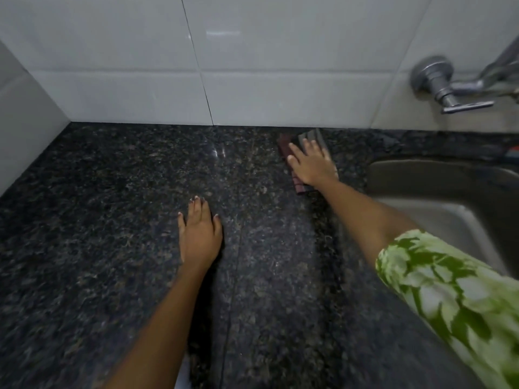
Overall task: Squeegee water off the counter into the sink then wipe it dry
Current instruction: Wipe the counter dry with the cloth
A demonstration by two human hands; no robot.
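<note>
The dark speckled granite counter (112,220) fills most of the view and shines with a wet sheen near its middle. My right hand (310,161) presses flat on a folded cloth (299,186), dark red and grey, lying near the back wall just left of the sink. The cloth sticks out beyond my fingers and below my palm. My left hand (200,234) rests palm down on the counter, fingers together, holding nothing. The steel sink (449,192) is set into the counter at the right. No squeegee is in view.
White wall tiles (140,66) rise behind and to the left of the counter. A chrome tap (449,85) juts from the wall above the sink. A small red and blue object (512,151) lies behind the sink's rim at the far right.
</note>
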